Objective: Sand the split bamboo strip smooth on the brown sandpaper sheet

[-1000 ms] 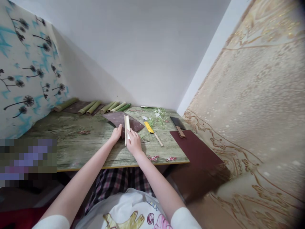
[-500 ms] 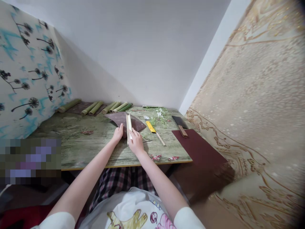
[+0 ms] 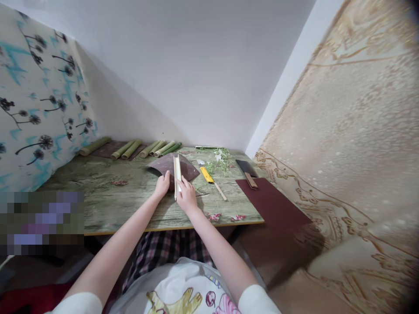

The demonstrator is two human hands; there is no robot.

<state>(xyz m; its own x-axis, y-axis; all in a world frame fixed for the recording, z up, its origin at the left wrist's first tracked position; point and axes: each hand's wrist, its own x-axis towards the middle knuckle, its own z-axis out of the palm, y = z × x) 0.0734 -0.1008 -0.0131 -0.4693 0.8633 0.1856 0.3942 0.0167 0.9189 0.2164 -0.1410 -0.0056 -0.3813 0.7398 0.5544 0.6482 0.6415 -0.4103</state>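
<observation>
My right hand (image 3: 187, 195) is closed on a split half of bamboo (image 3: 177, 172), pale hollow side up, which points away from me over the table. Just left of it, my left hand (image 3: 162, 183) pinches the near edge of a dark brown sheet that looks like sandpaper (image 3: 163, 163). The sheet bows upward and passes beneath the bamboo half. My fingers under the sheet are hidden. A yellow-handled saw or knife (image 3: 207, 175) with a pale blade-like strip lies to the right of my right hand.
Several bamboo tubes (image 3: 132, 149) lie along the table's back left, some by another brown sheet (image 3: 109, 149). Green shavings (image 3: 221, 163) are scattered at back right. A cleaver (image 3: 248, 168) with a wooden handle rests at the right edge on a maroon board (image 3: 271, 200). Walls stand behind.
The brown sheet has bowed up more, and its left corner has shifted slightly right. Both hands and the bamboo half stay in nearly the same place.
</observation>
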